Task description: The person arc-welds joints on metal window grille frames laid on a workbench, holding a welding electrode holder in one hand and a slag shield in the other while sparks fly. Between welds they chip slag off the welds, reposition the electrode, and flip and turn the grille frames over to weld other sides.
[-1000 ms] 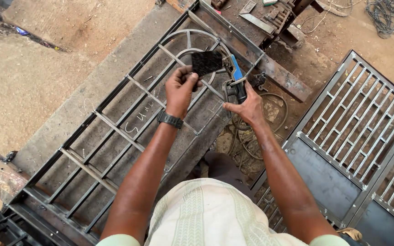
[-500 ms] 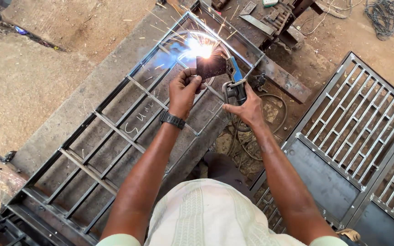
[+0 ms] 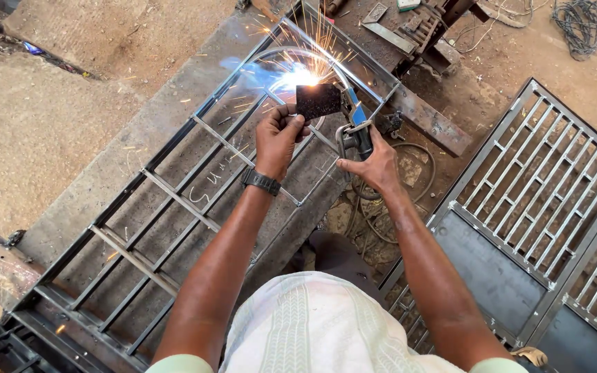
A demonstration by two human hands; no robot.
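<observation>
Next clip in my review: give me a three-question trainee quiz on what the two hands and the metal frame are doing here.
1. True or false: the left hand holds a dark rectangular plate up between the camera and the sparks.
2. What does the right hand grip?
A. a hammer
B. a welding electrode holder
C. a paintbrush
3. Fill in: the sparks fly at the ______ bar near the top of the metal frame on the bench.

Key
1. True; the fingers pinch its lower left edge.
2. B
3. curved
</observation>
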